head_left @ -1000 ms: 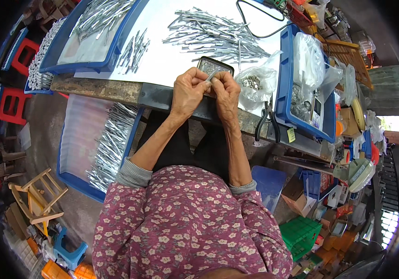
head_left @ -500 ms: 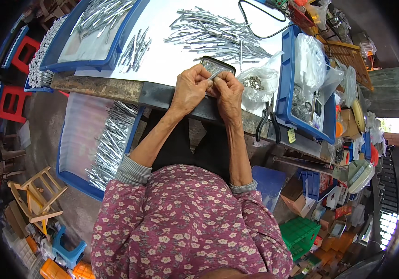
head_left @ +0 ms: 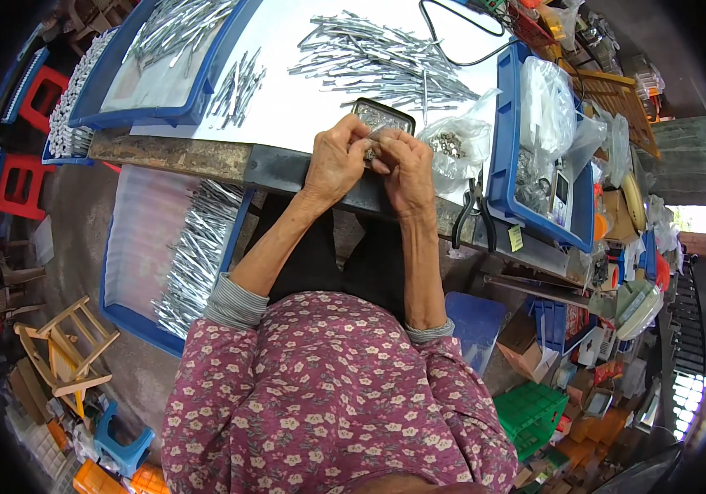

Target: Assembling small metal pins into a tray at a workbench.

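My left hand (head_left: 338, 158) and my right hand (head_left: 406, 169) meet over the table's front edge. Both have their fingers pinched around a thin silvery metal rod (head_left: 376, 132), mostly covered by the fingers. Just behind them lies a dark-rimmed tray (head_left: 398, 114) of small shiny parts. To the right of my right hand, a clear plastic bag (head_left: 476, 150) holds small metal pieces (head_left: 448, 145). Black-handled pliers (head_left: 475, 210) hang over the table edge nearby. A big pile of thin metal rods (head_left: 378, 62) is spread beyond the tray.
A smaller rod bunch (head_left: 238, 89) lies by a blue bin (head_left: 196, 114) at left. Below the table, another blue bin (head_left: 143, 333) holds more rods. A blue crate (head_left: 501, 177) with plastic bags stands at right. A black cable (head_left: 452, 59) crosses the table's back.
The rod, seen slanting up between my fingers before, is now more hidden. My right hand has tilted slightly, with its fingers shifted a little; my left hand has barely moved.
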Motion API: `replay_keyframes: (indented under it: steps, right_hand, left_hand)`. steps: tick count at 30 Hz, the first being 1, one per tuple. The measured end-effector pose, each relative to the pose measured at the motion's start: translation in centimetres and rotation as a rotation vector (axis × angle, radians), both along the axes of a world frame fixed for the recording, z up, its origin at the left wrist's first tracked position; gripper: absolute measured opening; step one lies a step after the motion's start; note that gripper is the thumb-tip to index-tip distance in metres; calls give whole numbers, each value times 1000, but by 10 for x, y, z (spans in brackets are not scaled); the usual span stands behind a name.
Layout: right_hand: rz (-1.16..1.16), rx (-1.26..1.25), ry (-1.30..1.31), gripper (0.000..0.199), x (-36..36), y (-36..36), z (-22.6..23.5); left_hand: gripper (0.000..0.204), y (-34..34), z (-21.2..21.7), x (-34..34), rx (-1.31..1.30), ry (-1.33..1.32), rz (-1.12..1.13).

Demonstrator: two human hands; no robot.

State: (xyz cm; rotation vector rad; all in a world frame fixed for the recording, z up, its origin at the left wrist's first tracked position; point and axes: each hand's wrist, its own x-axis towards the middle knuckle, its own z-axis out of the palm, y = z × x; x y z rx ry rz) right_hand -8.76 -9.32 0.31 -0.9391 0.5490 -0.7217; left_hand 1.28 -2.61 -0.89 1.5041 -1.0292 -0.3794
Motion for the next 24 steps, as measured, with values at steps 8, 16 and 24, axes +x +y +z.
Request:
replay_keyframes:
  steps: [8,16,24]
  right_hand:
    - [-291,-653,463,13,-22,-24,7]
    - [-477,-925,904,18,-68,-62,-6]
    - [-325,-1148,1035,10,-59,-64,-8]
  left_hand:
    - [8,9,11,7,-18,748,-203]
    - [11,11,5,7,8,739,-227]
    - [14,9,-1,3,88,610,-187]
